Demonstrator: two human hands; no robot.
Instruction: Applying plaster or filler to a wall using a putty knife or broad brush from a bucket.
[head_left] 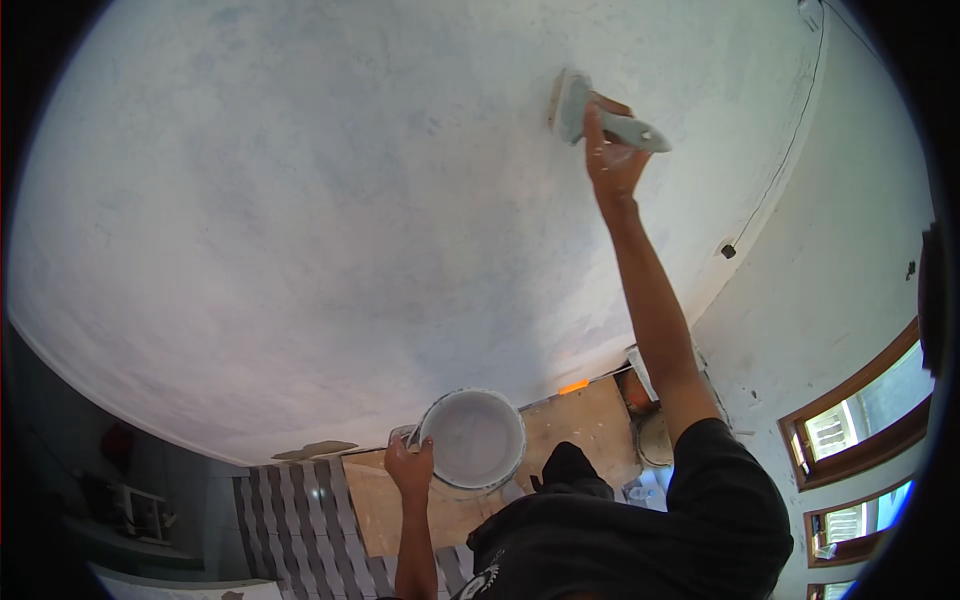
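Observation:
My right hand point(614, 165) is raised high against the wall, its fingers closed round the pale grey-green handle of a wide paintbrush point(572, 106). The bristles, on the brush's left side, meet the whitish, patchy wall point(330, 200). Low down, my left hand point(410, 468) is closed at the left edge of a round bucket point(522, 445), by its handle. Inside the bucket is pale grey-white paint point(473, 437). Just how the left fingers wrap the handle is partly hidden.
Brown sheeting point(590, 430) covers part of the grey patterned tile floor point(290, 520). Containers point(655, 440) stand in the corner at right. A thin black cable point(800, 130) runs down near that corner to a dark socket box point(728, 251). Wood-framed windows point(860, 400) are at far right.

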